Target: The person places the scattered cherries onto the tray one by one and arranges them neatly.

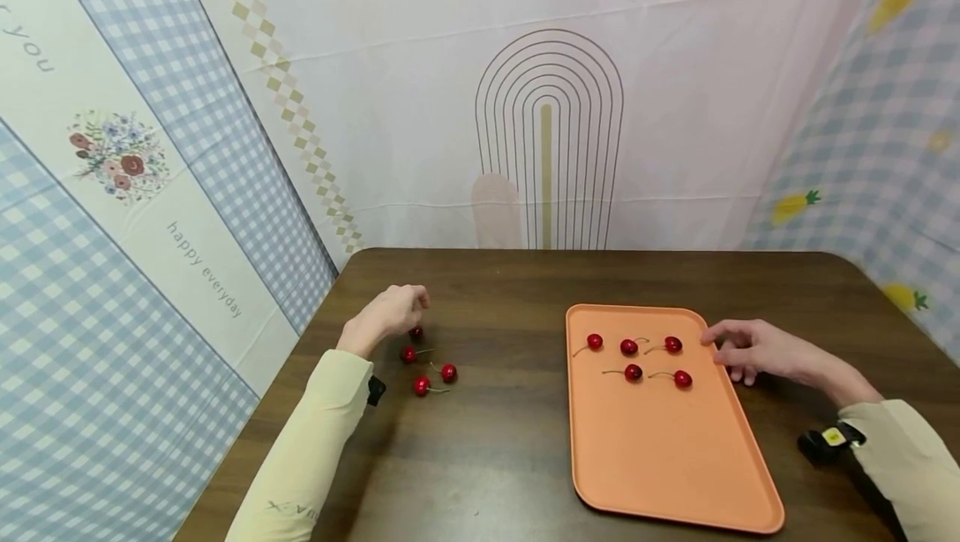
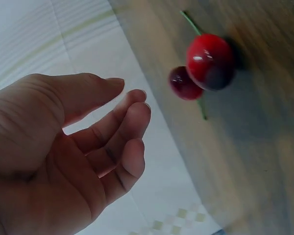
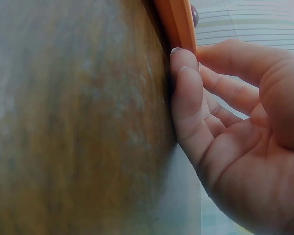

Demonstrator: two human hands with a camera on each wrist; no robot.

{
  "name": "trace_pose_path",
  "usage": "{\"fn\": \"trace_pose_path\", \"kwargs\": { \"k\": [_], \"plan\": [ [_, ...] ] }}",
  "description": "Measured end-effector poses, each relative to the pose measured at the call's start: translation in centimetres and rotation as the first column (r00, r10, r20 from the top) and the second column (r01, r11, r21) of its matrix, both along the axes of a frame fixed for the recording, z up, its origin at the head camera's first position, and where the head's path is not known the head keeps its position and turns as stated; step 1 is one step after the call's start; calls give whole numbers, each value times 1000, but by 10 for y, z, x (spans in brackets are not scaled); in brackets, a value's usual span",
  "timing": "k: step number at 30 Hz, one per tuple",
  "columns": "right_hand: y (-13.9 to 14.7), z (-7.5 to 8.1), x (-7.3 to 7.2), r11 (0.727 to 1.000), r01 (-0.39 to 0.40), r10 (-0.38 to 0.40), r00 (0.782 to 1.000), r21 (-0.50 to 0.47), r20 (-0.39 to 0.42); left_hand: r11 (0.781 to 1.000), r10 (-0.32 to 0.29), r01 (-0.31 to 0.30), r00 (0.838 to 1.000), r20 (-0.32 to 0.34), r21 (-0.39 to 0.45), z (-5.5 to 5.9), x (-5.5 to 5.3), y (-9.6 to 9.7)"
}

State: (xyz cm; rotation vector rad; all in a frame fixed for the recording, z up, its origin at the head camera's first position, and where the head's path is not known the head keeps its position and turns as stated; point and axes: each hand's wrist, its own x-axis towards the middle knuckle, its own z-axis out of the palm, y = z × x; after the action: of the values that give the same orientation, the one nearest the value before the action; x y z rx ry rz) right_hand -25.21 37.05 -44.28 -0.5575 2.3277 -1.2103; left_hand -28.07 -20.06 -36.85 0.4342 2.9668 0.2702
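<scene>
My left hand (image 1: 392, 308) hovers over the left part of the table, fingers loosely bent. Nothing lies between its thumb and fingers in the left wrist view. Just under it is a dark red cherry (image 1: 416, 332), partly hidden by the hand. Several more red cherries with green stems lie nearby, among them one cherry (image 1: 408, 354) close to the wrist. At the right, my right hand (image 1: 772, 352) pinches the rim of an orange tray (image 1: 667, 459), thumb on the rim and fingers against its outer side. Several stemmed cherries lie on the tray, such as a cherry (image 1: 628, 347) in its far half.
The dark wooden table (image 1: 495, 442) has rounded far corners. Behind it hangs a pale patterned cloth (image 1: 412, 125). Blue checked cloths flank it on both sides. A black wrist camera (image 1: 828, 442) sits on the right wrist, above the table.
</scene>
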Motion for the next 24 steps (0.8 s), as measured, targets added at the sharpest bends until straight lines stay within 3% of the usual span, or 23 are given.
{"fn": "trace_pose_path", "kwargs": {
  "k": [10,24],
  "plan": [
    [0,-1,-1,1000,7,-6,1000,14,-10,997,69,-67,993,98,-26,-19,-7,-17],
    [-1,1,1,1000,-2,2,1000,-2,-18,995,86,-80,990,113,-51,-29,-10,-21]
  ]
}}
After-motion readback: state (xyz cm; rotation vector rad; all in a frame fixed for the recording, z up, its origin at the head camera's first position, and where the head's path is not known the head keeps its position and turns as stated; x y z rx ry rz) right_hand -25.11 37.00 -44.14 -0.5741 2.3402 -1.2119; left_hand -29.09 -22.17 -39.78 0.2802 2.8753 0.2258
